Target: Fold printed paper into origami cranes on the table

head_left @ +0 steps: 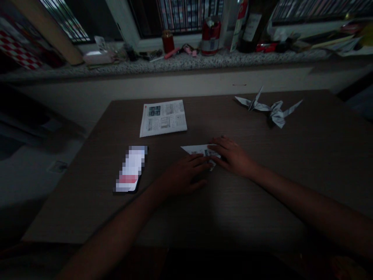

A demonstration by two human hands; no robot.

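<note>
A folded piece of printed paper, roughly triangular, lies flat on the brown table in front of me. My left hand rests across its near edge, fingers stretched out. Over its right end lies my right hand, fingers extended and pressing down on the paper. Both hands cover much of the sheet, so its full outline is hidden. Left of my left hand is a phone with a lit, pixelated screen.
A folded newspaper sheet lies farther back on the table. Two folded paper cranes stand at the back right. Behind the table, a granite windowsill holds a red can, a dark bottle and a small jar.
</note>
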